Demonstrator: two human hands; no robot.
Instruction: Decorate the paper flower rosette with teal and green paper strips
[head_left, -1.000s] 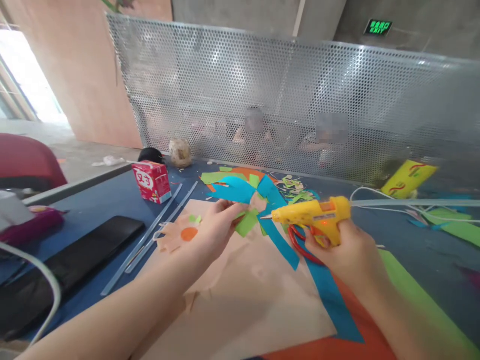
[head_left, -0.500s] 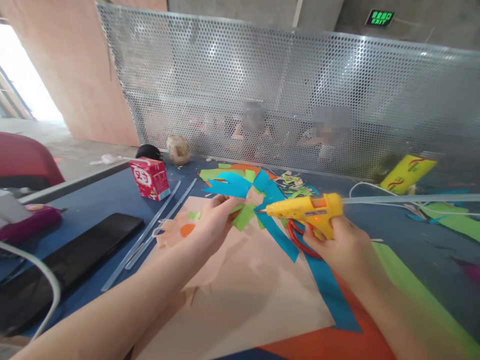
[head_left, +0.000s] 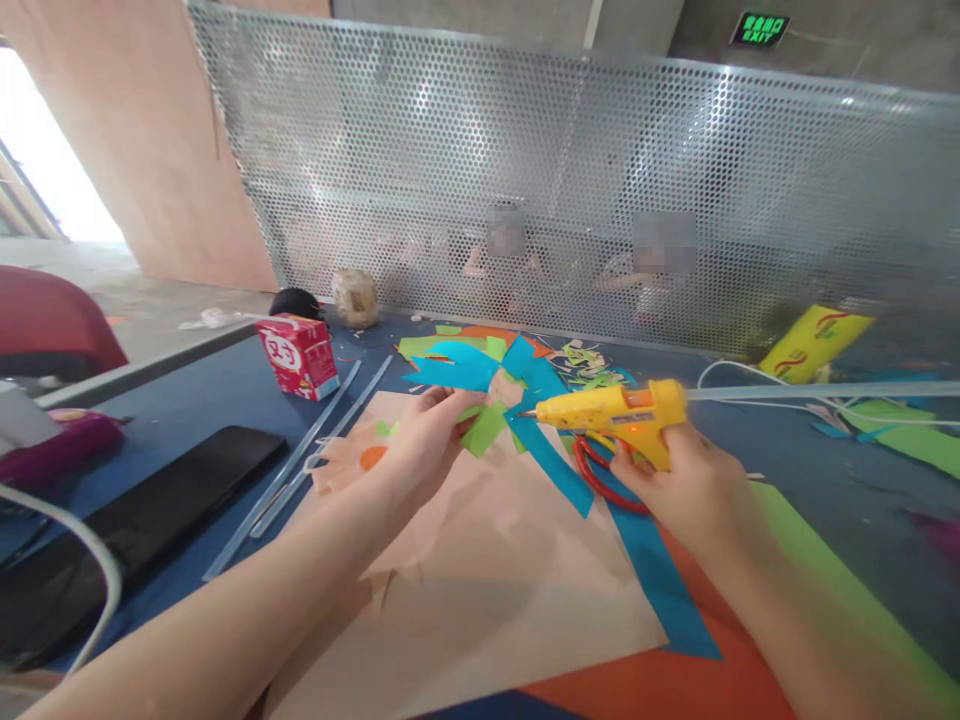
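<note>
My right hand (head_left: 682,470) is closed around a yellow hot glue gun (head_left: 607,412), its small light lit orange and a long clear glue stick (head_left: 810,390) running out of its back. The nozzle tip points left and meets or nearly meets a blue strip on a paper cutout (head_left: 484,428) of green, blue and beige pieces. My left hand (head_left: 435,435) pinches the cutout's left side between thumb and fingers. Beneath lies a large beige paper sheet (head_left: 510,570). Red-handled scissors (head_left: 600,485) rest under the glue gun, their blades hidden.
Spare clear glue sticks (head_left: 300,470) and a black phone (head_left: 150,540) lie to the left. Behind them stand a red box (head_left: 298,358) and a tape roll (head_left: 355,298). Paper scraps (head_left: 589,365) are scattered at the back, before a perforated metal screen (head_left: 450,150). A yellow packet (head_left: 816,343) stands at right.
Both hands keep their holds. The view has shifted slightly; the glue gun's tip stays at the blue strip, with hardly any movement.
</note>
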